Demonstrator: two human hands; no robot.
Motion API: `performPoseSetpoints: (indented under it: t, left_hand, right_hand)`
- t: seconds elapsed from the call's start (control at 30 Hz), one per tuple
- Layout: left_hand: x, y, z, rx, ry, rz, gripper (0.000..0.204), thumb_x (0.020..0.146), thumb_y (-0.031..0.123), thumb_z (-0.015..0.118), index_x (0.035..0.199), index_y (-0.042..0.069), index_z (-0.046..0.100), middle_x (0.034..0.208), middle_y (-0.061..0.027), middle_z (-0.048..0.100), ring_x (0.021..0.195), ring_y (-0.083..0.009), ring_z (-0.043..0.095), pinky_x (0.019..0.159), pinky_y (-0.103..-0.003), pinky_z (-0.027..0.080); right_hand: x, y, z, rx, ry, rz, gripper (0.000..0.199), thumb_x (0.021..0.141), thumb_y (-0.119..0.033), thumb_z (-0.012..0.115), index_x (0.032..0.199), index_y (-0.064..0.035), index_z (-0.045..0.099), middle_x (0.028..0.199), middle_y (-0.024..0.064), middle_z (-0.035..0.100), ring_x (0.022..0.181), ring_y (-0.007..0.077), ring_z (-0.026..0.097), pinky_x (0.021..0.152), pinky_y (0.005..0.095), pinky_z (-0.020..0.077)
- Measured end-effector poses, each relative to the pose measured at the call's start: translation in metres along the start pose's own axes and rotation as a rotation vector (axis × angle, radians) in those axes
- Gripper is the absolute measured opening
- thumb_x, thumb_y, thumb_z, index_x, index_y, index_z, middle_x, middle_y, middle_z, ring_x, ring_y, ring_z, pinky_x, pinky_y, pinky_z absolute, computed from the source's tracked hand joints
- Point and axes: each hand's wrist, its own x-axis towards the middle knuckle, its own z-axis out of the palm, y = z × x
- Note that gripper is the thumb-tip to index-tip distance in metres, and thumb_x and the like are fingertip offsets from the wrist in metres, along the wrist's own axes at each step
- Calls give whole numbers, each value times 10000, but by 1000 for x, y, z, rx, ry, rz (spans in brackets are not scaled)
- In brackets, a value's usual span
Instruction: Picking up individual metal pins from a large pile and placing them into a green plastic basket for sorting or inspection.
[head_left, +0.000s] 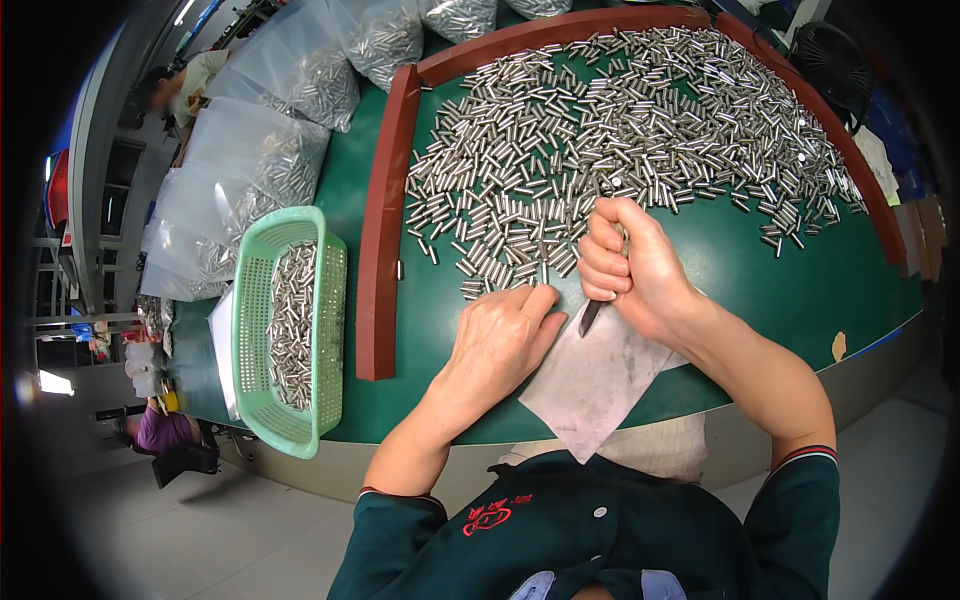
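A great spread of small shiny metal pins (640, 120) covers the far part of the green table (700, 320). My right hand (640, 265) is closed in a fist around a slim dark tool (589, 318), whose lower end sticks out below the fist; its exact kind is hidden by my fingers. Just left of it, my left hand (505, 335) is closed, its fingertips pinching a metal pin (544, 270) that stands up at the near edge of the spread. Beneath and between both hands lies a stained, pale pinkish cloth (585, 395).
Dark red wooden bars (385, 240) fence the pins at the left and back. Beyond the left bar stands a light green plastic basket (255, 330) with more pins inside. Clear bags of pins (290, 165) line the far left, and a black fan (832, 65) is at the back right.
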Motion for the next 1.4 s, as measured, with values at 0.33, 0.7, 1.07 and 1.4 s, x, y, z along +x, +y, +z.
performPoseSetpoints:
  t: [0.33, 0.7, 1.07, 1.4]
  left_hand:
    - [-1, 0, 1, 2, 2, 8, 168, 704, 59, 618, 717, 24, 454, 584, -106, 484, 537, -291, 515, 465, -382, 389]
    - [1, -1, -1, 35, -33, 9, 136, 709, 66, 641, 771, 19, 530, 597, -99, 539, 496, -252, 523, 452, -338, 396]
    - [1, 2, -2, -34, 86, -8, 145, 709, 62, 628, 673, 28, 492, 554, -92, 497, 502, -265, 515, 446, -355, 390]
    - [3, -5, -7, -1, 214, -140, 116, 709, 71, 642, 692, 28, 536, 565, -104, 544, 477, -262, 526, 448, -339, 402]
  right_hand:
    - [-1, 0, 5, -16, 41, 4, 354, 872, -273, 344, 549, -144, 275, 436, -44, 240, 368, 68, 194, 391, 234, 210]
    - [-4, -1, 6, -39, 12, -14, 342, 877, -260, 330, 561, -142, 274, 438, -43, 244, 377, 64, 195, 397, 229, 210]
    - [-7, 2, 6, -123, -80, -186, 375, 904, -261, 319, 555, -126, 286, 433, -38, 261, 380, 64, 201, 397, 223, 205]
    - [-10, 7, 8, -274, -160, -436, 391, 913, -251, 313, 552, -103, 292, 431, -21, 279, 398, 72, 192, 400, 233, 189]
